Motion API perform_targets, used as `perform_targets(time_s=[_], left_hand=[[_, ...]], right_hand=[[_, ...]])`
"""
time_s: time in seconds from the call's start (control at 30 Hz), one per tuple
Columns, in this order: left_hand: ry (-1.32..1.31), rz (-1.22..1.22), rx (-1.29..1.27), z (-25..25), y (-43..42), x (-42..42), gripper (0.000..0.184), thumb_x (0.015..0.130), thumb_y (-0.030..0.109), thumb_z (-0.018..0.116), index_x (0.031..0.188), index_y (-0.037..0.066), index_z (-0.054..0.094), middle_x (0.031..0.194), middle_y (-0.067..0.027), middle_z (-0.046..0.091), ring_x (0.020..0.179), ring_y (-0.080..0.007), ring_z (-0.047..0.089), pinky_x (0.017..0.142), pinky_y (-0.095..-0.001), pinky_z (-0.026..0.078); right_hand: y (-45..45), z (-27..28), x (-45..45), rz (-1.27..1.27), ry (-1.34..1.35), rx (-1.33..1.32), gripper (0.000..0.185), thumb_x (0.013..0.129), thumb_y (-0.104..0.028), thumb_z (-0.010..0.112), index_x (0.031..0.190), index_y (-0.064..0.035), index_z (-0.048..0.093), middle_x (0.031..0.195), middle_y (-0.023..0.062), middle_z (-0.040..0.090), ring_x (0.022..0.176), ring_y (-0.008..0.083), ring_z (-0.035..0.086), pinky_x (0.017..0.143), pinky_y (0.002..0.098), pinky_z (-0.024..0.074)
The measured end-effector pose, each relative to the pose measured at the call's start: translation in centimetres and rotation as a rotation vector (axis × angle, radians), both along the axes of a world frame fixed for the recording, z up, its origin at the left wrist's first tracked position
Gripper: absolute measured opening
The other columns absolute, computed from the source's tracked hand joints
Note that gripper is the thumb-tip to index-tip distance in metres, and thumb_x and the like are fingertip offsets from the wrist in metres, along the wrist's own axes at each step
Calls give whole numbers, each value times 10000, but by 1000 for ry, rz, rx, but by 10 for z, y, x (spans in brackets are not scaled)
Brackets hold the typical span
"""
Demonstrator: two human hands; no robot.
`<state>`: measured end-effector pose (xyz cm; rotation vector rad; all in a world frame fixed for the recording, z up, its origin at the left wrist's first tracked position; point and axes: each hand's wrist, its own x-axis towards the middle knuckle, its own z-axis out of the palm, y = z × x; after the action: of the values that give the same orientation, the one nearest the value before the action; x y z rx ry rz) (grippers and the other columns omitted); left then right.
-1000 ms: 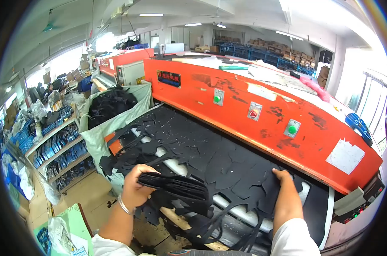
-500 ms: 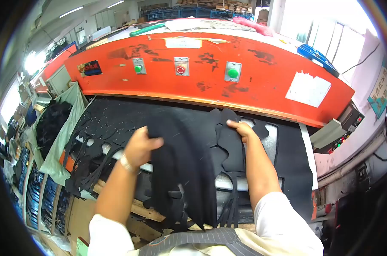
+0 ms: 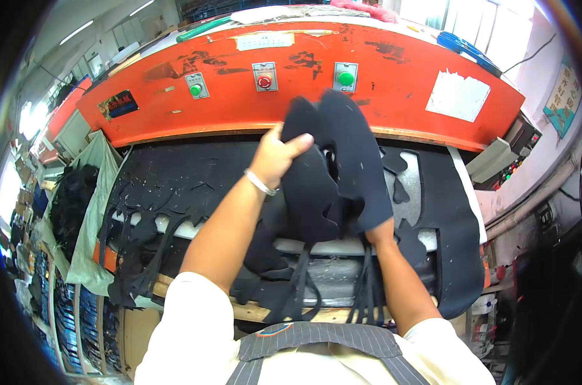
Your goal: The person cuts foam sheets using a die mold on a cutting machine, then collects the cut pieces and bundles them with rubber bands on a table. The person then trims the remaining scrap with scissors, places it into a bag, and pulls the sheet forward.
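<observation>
Black cut pieces (image 3: 358, 154) are raised in front of me, covering part of the red machine's front. My left hand (image 3: 277, 157) is closed on their left side, thumb across the front face. At their lower right edge is my right hand (image 3: 379, 232), its fingers hidden behind the pieces. Beneath lies a black sheet (image 3: 182, 170) with cut outlines, and thin black strips (image 3: 362, 289) hang at its near edge. A pale metallic surface (image 3: 329, 279) shows through the gaps.
The red machine (image 3: 227, 96) spans the far side, with green and red buttons. A pale green sack (image 3: 95, 237) with black scraps stands at the left, near shelves of blue items (image 3: 66, 314). A control box (image 3: 496, 160) is at the right.
The view has turned right toward the machine. The black pieces have risen and spread from the stack by my left hand. My right hand has moved from the sheet to behind the pieces' lower edge.
</observation>
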<state>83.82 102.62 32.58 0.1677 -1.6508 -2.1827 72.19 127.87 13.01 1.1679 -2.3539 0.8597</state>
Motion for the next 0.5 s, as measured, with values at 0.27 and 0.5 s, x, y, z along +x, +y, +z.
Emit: perform_targets(time_s=[0.27, 0.5], left_hand=[[278, 605, -355, 126, -175, 237, 441, 912, 138, 681, 1288, 11, 490, 1148, -138, 636, 941, -213, 669, 820, -336, 577], [-251, 539, -1361, 66, -206, 289, 1122, 619, 34, 850, 1535, 115, 208, 1348, -195, 548, 1117, -321, 604, 1016, -377, 447]], right_hand=[[-24, -1, -26, -168, -440, -249, 178, 901, -206, 605, 951, -46, 664, 901, 160, 673, 867, 315, 629, 788, 406, 488], [-173, 104, 67, -364, -968, -169, 566, 874, -428, 640, 1165, 56, 611, 1153, 228, 647, 1006, 329, 633, 863, 411, 495]])
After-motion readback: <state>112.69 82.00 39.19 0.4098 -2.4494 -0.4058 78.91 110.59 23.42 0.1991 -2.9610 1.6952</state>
